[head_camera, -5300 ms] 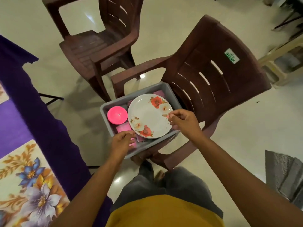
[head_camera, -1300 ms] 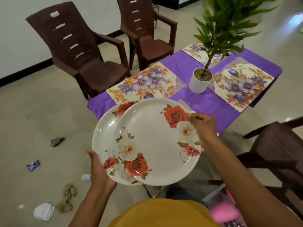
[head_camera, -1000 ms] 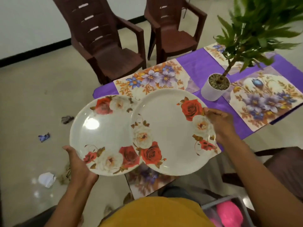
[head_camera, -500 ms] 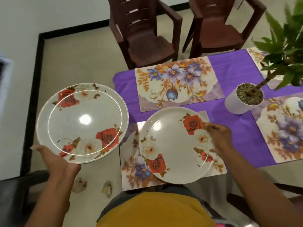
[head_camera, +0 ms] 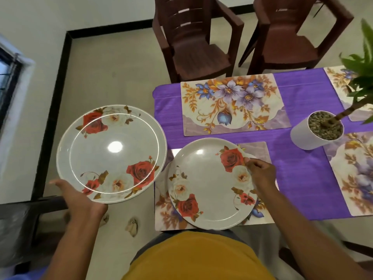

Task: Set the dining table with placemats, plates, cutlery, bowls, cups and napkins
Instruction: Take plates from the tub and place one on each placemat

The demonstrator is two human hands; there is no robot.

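The right hand (head_camera: 262, 174) is pinching a rose plate (head_camera: 210, 184) on the near placemat (head_camera: 260, 150); the left hand (head_camera: 80, 197) is gripping plates (head_camera: 111, 152) off the table's left.

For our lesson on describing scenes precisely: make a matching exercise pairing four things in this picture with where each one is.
Things:
1. plate in the right hand
2. plate in the left hand
3. potted plant
4. far placemat

Places:
A. held out over the floor
B. bare, before a brown chair
C. on the nearest placemat
D. on the purple cloth between mats

Pairs: 1-C, 2-A, 3-D, 4-B
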